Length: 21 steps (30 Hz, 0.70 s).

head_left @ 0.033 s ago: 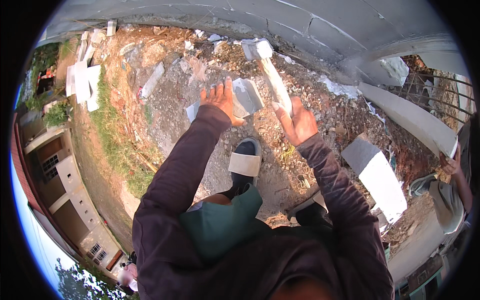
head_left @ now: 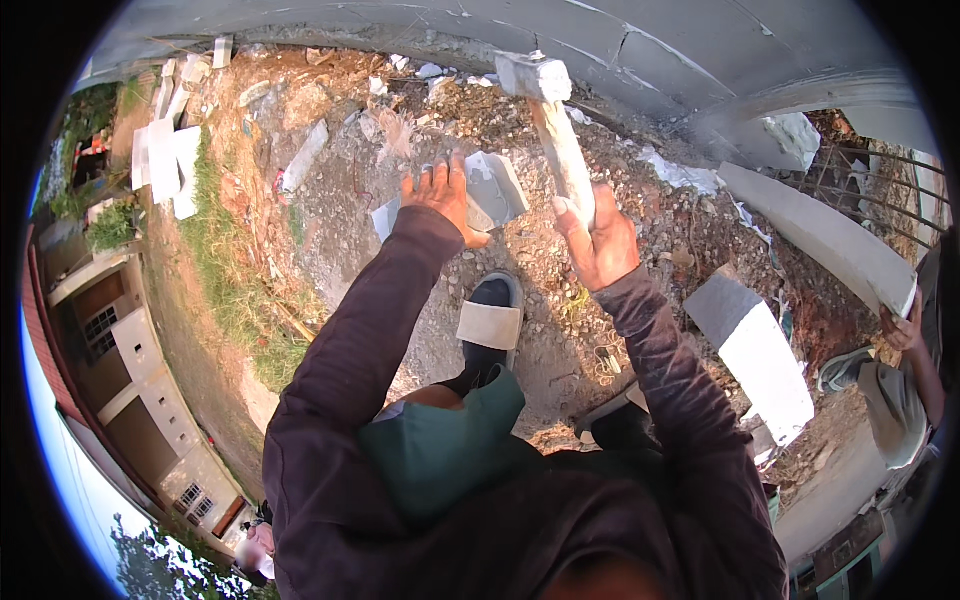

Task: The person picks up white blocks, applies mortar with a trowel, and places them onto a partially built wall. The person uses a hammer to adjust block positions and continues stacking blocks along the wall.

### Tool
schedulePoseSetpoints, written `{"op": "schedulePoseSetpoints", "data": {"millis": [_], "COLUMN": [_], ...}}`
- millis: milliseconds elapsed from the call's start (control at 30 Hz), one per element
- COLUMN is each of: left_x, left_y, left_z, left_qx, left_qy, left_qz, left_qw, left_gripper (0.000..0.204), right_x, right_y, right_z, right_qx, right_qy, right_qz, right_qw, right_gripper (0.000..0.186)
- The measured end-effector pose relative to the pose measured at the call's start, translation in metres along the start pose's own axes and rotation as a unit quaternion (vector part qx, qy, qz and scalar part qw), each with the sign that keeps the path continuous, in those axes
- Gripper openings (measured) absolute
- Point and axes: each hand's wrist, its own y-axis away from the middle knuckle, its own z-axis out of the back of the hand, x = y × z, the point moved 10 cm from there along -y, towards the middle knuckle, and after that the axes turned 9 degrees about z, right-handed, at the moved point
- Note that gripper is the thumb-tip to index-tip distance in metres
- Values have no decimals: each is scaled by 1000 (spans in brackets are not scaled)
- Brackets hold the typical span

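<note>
we look down on stony ground (head_left: 540,275) at the foot of a grey wall (head_left: 650,40). right hand (head_left: 605,243) is closed around a hammer (head_left: 560,145), thumb along the handle, head raised toward the ground's wall-side edge. left hand (head_left: 443,197) is palm-down with fingers spread, over a pale grey block (head_left: 506,188) that lies near the middle of the ground; contact beneath the palm is hidden, so we cannot tell whether it presses down. at right we note another block (head_left: 755,350), its side sunlit, lying beside the right sleeve (head_left: 685,360). farther right, a co-worker's hand (head_left: 903,327) holds the end of a long slab (head_left: 820,222). toward the ground's far left corner, we log white slabs (head_left: 165,165) in a cluster.
</note>
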Motion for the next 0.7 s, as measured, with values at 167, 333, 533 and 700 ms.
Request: {"op": "schedulePoseSetpoints", "data": {"millis": [167,333,533,700], "left_x": [-12,-1,-6,-8], "left_y": [2,-4,-10,-5], "left_z": [0,-5,13,3], "left_qx": [13,6,-10,-6], "left_qy": [-29,-19,-16,-28], "left_qz": [-1,10,2,-3], "left_qw": [999,1000,1000,1000], "left_gripper": [127,127,124,123], "right_x": [-90,-30,-77,4], "right_y": [12,4,13,32], "right_z": [-46,-23,-40,11], "right_qx": [132,75,152,-44], "right_qy": [133,47,95,-88], "right_qz": [-79,-71,-102,8], "right_qw": [979,994,978,995], "right_gripper": [54,55,58,31]}}
